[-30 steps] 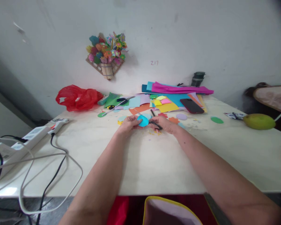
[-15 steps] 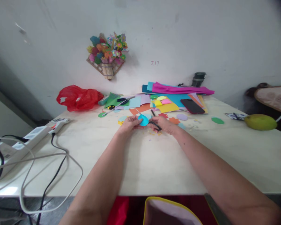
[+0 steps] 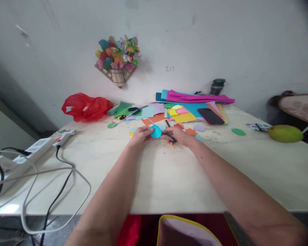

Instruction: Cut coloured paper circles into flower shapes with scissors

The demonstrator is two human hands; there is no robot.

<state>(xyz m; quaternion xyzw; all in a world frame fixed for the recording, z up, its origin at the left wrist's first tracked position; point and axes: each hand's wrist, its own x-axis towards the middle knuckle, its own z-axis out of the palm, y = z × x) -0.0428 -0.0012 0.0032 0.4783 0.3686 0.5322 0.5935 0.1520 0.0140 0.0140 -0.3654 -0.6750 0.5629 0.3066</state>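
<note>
My left hand (image 3: 141, 135) pinches the left edge of a round piece of bright blue paper (image 3: 156, 132) above the table. Wrapped round the dark handles of a pair of scissors (image 3: 170, 136), my right hand (image 3: 178, 135) is beside the paper's right edge. The blades point up and left, partly hidden by the blue paper. Behind my right hand lie a red paper flower (image 3: 179, 126), an orange paper flower (image 3: 191, 132) and a lilac paper oval (image 3: 199, 128). Small yellow scraps (image 3: 168, 146) are scattered below my hands.
Coloured sheets (image 3: 185, 117), a phone (image 3: 210, 116) and a second pair of scissors (image 3: 135, 110) lie further back. A red plastic bag (image 3: 86, 106) is at the back left. Power strips (image 3: 36, 155) and loose cables are on the left; a green mango-like fruit (image 3: 285, 133) is on the right.
The blue paper has shifted slightly left and turned a little in my left hand. My right hand and the scissors have hardly moved.
</note>
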